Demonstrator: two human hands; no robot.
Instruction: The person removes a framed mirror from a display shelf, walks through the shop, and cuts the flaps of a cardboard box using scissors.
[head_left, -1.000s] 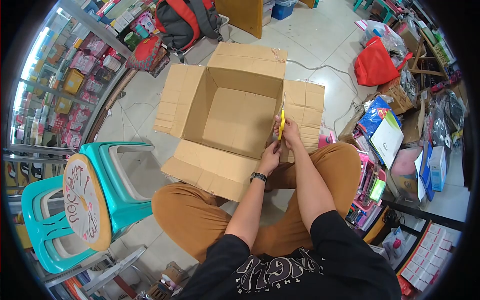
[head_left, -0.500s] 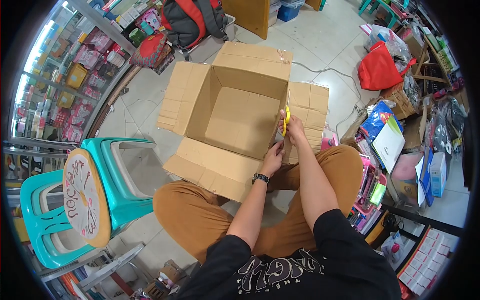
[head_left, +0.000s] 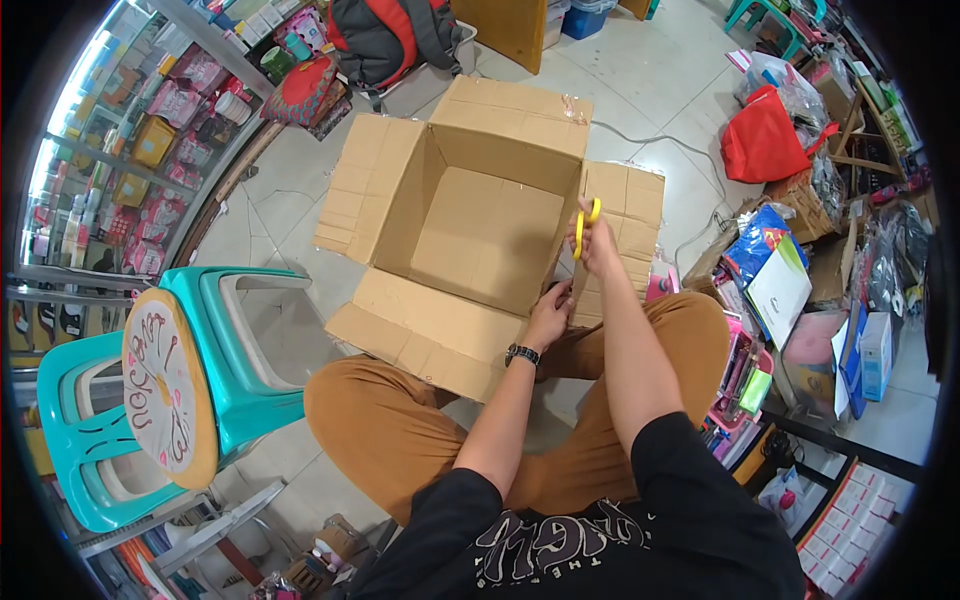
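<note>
An open cardboard box [head_left: 480,235] sits on the floor before my crossed legs, its flaps folded outward. My right hand [head_left: 597,245] is closed around yellow-handled scissors [head_left: 581,232] above the box's right edge. The blades are hard to make out. Lower down, at the near right corner of the box, my left hand [head_left: 550,315] has its fingers closed on the cardboard edge. A dark watch [head_left: 521,354] is on the left wrist.
Teal plastic stools [head_left: 235,350] with a round decorated board [head_left: 168,390] stand at left, beside a glass display case. A backpack [head_left: 390,40] lies beyond the box. At right are a red bag [head_left: 765,138], folders and a pink basket of pens.
My right hand has moved slightly up and right, and the scissors' yellow handles have turned and spread apart. My left hand stays at the box corner. The view has shifted slightly.
</note>
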